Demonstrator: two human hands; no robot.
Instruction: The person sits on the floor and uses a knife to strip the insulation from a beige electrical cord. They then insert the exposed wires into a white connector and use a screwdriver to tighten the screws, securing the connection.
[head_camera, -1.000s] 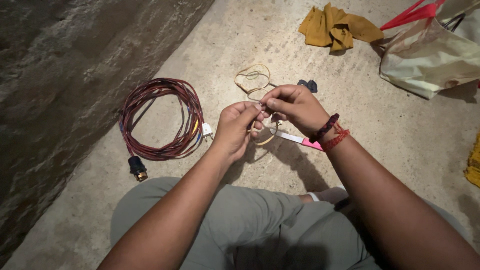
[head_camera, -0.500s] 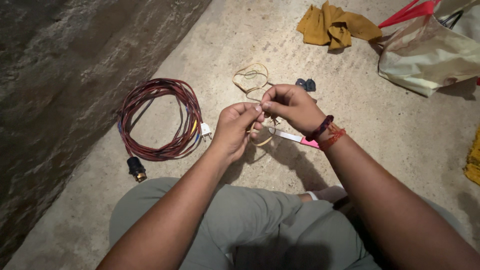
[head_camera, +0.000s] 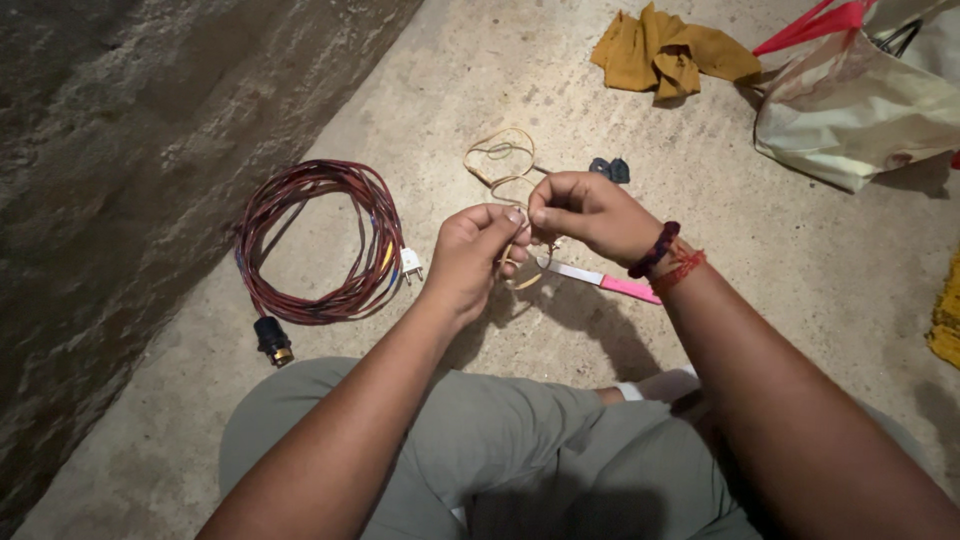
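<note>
My left hand (head_camera: 470, 255) and my right hand (head_camera: 585, 210) meet over the concrete floor, both pinching a thin tan wire (head_camera: 500, 160) that loops away on the floor beyond them. The fingertips touch at the wire's near end. A pink and white tool (head_camera: 610, 281) lies on the floor just under my right wrist, which wears dark and red thread bands. My legs in grey trousers fill the bottom of the view.
A coil of red-brown cable (head_camera: 315, 240) with a white plug (head_camera: 410, 265) and a black lamp socket (head_camera: 272, 340) lies to the left. A yellow cloth (head_camera: 670, 50), a pale bag (head_camera: 860, 100), a small dark object (head_camera: 608, 168) and a rough wall (head_camera: 120, 150) surround.
Both hands stay together on the wire with only small finger movement. The view has shifted slightly.
</note>
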